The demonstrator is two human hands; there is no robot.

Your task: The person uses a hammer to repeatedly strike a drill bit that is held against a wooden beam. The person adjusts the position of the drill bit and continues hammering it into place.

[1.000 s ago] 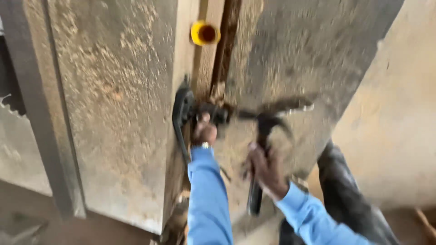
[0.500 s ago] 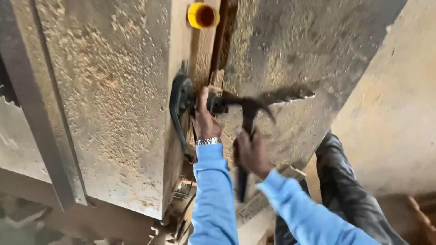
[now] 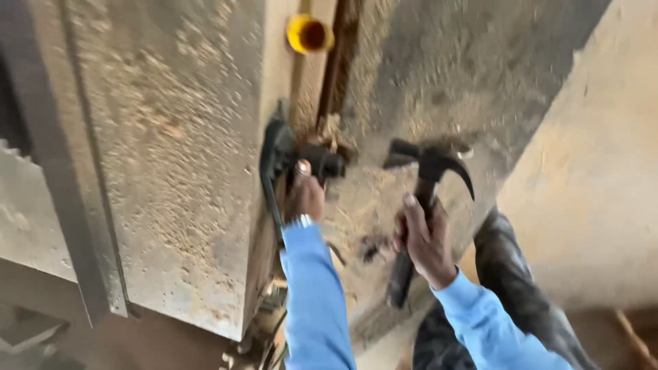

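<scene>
Clamp and hammer at a formwork joint

At frame centre, the left hand closes on a black clamp at the panel seam; right of it, the right hand grips a claw hammer, head clear of the clamp.

Blur, crops and covered parts around the two hands

The whole view is motion-smeared, worst on the right panel and the claw hammer, whose striking face cannot be made out. The right hand covers the middle of the hammer handle. The left hand hides part of the black clamp, so its grip there is unclear. Both blue sleeves run off the bottom edge, and the yellow tube end sits near the top edge.
</scene>
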